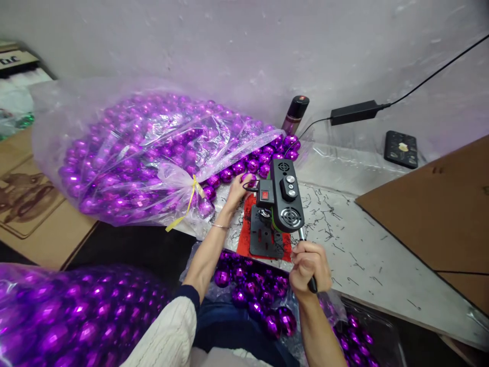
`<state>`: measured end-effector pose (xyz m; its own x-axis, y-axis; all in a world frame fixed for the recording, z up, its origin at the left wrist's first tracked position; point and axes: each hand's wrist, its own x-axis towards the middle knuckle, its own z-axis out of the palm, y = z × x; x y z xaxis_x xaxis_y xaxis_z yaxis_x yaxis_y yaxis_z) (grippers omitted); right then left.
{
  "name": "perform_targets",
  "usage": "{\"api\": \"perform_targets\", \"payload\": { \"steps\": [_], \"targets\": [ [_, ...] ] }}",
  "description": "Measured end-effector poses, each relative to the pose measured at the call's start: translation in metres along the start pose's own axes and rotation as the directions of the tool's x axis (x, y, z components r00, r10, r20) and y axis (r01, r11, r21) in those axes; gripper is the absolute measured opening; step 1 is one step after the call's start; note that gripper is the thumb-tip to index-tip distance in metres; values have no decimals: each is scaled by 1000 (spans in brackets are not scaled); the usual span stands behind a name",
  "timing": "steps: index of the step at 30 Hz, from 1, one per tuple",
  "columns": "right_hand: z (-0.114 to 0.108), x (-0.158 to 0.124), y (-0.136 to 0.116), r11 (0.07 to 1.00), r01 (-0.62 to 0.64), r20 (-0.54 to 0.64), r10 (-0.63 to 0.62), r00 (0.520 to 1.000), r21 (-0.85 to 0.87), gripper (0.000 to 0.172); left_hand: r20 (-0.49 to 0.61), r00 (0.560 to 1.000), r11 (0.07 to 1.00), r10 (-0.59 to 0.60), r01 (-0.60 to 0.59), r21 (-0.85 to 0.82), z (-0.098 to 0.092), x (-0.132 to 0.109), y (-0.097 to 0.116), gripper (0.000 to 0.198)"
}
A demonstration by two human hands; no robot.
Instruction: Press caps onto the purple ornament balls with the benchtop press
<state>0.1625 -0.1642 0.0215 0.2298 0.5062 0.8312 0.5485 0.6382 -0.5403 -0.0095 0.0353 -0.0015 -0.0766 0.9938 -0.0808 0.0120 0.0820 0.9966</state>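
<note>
My left hand [237, 192] is at the open edge of a clear bag of shiny purple balls [153, 148], its fingers closed on a purple ball [248, 179] just left of the machine. The black machine [286, 196] has two round vents, knobs and a red switch, above a dark slotted base plate [266, 237] on a red sheet [244, 239]. My right hand [311, 267] is wrapped round the machine's black-ended lever [313, 284] at its front right. More purple balls [263, 300] lie in plastic at the table's front edge, above my lap.
A dark spray can [295, 114] stands behind the machine. A black power adapter [354, 112] and a dark phone-like object [401, 149] lie by the wall. Cardboard [431, 204] leans at right. Small dark wire bits litter the white tabletop [367, 255]. Another bag of balls [76, 316] is lower left.
</note>
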Motion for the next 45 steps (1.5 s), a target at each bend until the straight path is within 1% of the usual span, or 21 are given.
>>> {"api": "perform_targets", "payload": {
  "steps": [2, 3, 5, 7, 9, 11, 15, 17, 20, 21, 25, 27, 28, 31, 33, 36, 39, 42, 45],
  "targets": [
    [1, 2, -1, 1000, 1, -9, -1, 1000, 0, 34, 30, 986, 963, -161, 164, -216, -15, -14, -2, 39],
    [2, 3, -2, 1000, -3, -13, 3, 1000, 1, 34, 66, 976, 931, -208, 218, -291, -23, -23, -3, 41],
    [3, 6, -4, 1000, -14, -21, 14, 1000, 2, 35, 126, 960, 863, -249, 278, -421, -37, -45, -4, 39],
    [4, 9, -6, 1000, -19, -30, 19, 999, 2, 35, 158, 956, 819, -246, 292, -494, -47, -68, -5, 36],
    [5, 13, -8, 1000, -15, -38, 15, 999, 0, 36, 191, 951, 810, -245, 309, -499, -50, -91, -7, 38],
    [5, 15, -9, 1000, -8, -38, 8, 999, -3, 36, 228, 937, 814, -263, 343, -470, -50, -109, -11, 45],
    [4, 17, -9, 1000, -7, -18, 7, 1000, -10, 36, 261, 915, 815, -308, 395, -425, -42, -135, -25, 45],
    [4, 16, -9, 1000, -11, -12, 11, 1000, -13, 36, 260, 916, 821, -306, 392, -414, -39, -144, -31, 50],
    [4, 15, -9, 1000, -12, -11, 11, 1000, -19, 36, 249, 925, 853, -288, 366, -373, -34, -155, -36, 69],
    [5, 15, -9, 1000, -12, -11, 11, 1000, -21, 35, 248, 927, 863, -281, 358, -358, -33, -157, -36, 72],
    [5, 15, -9, 1000, 3, 1, -3, 1000, -25, 34, 275, 926, 882, -258, 342, -324, -30, -161, -34, 62],
    [5, 15, -8, 1000, 15, 2, -15, 1000, -26, 34, 266, 937, 909, -226, 302, -288, -27, -160, -34, 63],
    [5, 15, -8, 999, 22, 0, -22, 1000, -29, 34, 248, 948, 932, -197, 260, -253, -25, -160, -34, 65],
    [5, 15, -8, 999, 34, 3, -33, 999, -43, 34, 164, 982, 992, -90, 104, -75, -19, -158, -39, 75],
    [5, 16, -8, 998, 39, 9, -38, 999, -51, 33, 148, 988, 997, -40, 30, 66, -14, -156, -42, 77],
    [5, 17, -9, 997, 42, 15, -41, 999, -59, 34, 175, 983, 958, 53, -99, 270, -8, -154, -44, 69],
    [3, 17, -9, 997, 42, 30, -40, 999, -67, 34, 205, 958, 857, 200, -272, 437, -4, -152, -43, 62],
    [2, 16, -9, 997, 42, 42, -39, 998, -71, 33, 223, 931, 780, 290, -365, 509, 0, -149, -46, 58],
    [1, 14, -9, 997, 37, 48, -34, 998, -64, 32, 218, 917, 752, 334, -399, 525, 6, -147, -54, 59]
  ]
}}
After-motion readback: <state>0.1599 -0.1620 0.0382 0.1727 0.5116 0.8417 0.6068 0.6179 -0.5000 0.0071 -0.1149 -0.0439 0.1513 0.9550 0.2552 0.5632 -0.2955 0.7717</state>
